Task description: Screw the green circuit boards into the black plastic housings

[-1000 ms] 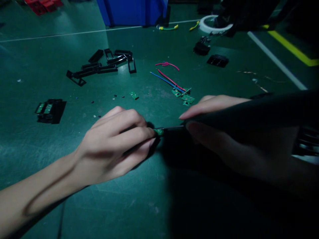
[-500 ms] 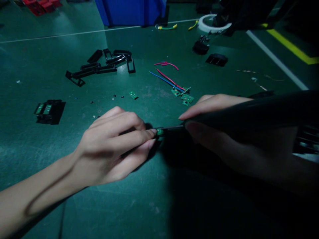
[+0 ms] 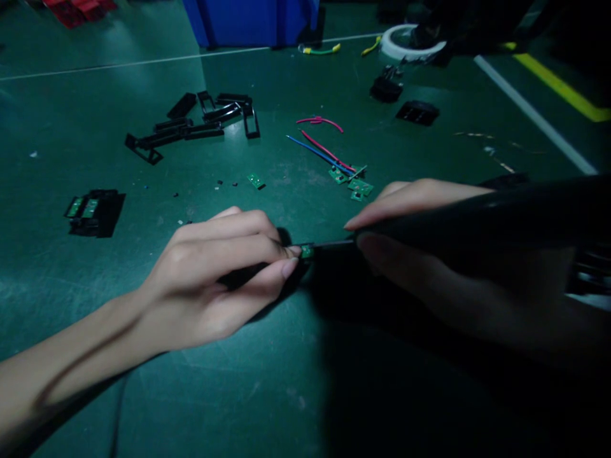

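Note:
My left hand point(image 3: 214, 273) is closed in a pinch, its fingertips on a small green circuit board point(image 3: 307, 252) in a dark holder, mostly covered by the fingers. From the right, my right hand point(image 3: 420, 254) grips a long dark-handled screwdriver point(image 3: 477, 213). Its thin metal shaft reaches the board, though the exact contact of the tip is too small to make out. Deep shadow hides much of my right hand. Just beyond the hands lie several small circuit boards point(image 3: 360, 186), next to red and blue wires point(image 3: 324, 151).
Several black plastic frames point(image 3: 205, 121) lie at the back left. A black housing with green boards point(image 3: 90, 213) sits at the left. Farther back are a blue bin point(image 3: 252, 22), a white ring-shaped roll point(image 3: 391, 49), black parts point(image 3: 417, 113) and yellow-green wires point(image 3: 322, 49).
My left hand's fingers and wrist have shifted slightly, with the thumb now higher and more in view beside the board. The right hand and screwdriver have hardly moved.

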`<act>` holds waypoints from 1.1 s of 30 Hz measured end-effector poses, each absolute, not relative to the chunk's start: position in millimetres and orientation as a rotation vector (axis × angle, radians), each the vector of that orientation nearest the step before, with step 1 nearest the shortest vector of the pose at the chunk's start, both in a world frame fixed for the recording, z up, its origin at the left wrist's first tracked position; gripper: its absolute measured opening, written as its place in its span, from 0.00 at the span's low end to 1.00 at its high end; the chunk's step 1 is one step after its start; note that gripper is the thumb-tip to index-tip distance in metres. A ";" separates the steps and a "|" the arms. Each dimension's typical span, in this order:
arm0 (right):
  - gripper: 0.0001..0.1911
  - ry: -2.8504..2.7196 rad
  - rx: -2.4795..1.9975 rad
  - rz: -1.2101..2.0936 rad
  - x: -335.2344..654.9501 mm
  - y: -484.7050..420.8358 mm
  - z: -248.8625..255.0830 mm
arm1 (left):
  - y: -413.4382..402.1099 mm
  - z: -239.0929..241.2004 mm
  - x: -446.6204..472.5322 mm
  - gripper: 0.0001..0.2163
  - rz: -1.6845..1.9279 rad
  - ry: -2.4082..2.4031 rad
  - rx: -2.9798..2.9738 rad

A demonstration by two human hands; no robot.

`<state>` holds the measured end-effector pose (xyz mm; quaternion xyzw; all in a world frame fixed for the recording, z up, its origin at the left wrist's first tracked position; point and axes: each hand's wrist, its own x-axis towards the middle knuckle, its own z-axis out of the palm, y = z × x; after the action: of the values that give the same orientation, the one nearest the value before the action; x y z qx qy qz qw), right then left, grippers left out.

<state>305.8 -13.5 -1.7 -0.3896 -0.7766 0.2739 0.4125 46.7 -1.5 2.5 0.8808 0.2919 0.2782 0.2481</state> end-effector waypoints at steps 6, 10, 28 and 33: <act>0.03 -1.933 -1.015 0.719 303.8 -16.9 -3.3 | 0.8 2.3 46.4 0.09 0.756 0.783 2.378; 0.04 -1.942 -0.989 0.709 303.9 -17.5 -3.5 | 0.4 1.9 45.8 0.06 0.755 0.756 2.437; 0.02 -1.980 -0.993 0.654 305.4 -17.5 -3.9 | 3.8 -4.2 41.8 0.07 0.635 0.806 2.727; 0.03 -1.978 -0.990 0.646 305.6 -18.1 -6.1 | 3.8 -3.8 41.7 0.06 0.616 0.790 2.716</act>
<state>305.6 -18.1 -6.1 -0.3926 -0.7842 0.2561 0.4066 41.7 3.8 -3.8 0.9311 0.2708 0.2112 0.1232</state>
